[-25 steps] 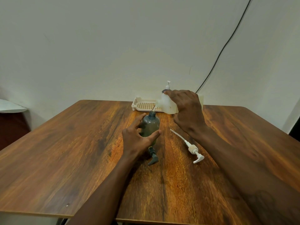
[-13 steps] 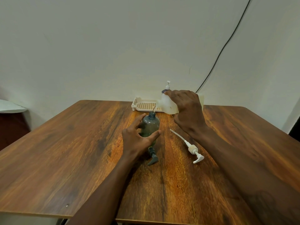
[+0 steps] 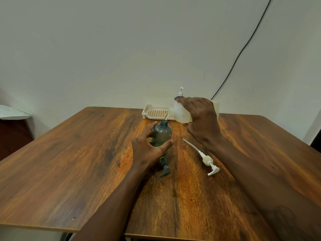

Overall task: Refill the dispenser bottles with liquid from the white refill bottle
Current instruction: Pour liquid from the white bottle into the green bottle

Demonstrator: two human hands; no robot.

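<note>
Steadies the uncapped grey bottle (image 3: 162,134), left grip (image 3: 149,150) curled round it. Clamps right grip (image 3: 201,119) over the white refill bottle (image 3: 180,113), probably to lift and pour.

I read no text, label, brand, number or sign anywhere in the head view; the grey dispenser bottle (image 3: 162,136), the white refill bottle (image 3: 180,113) and the tray (image 3: 156,113) show me only plain surfaces, nothing legible
</note>
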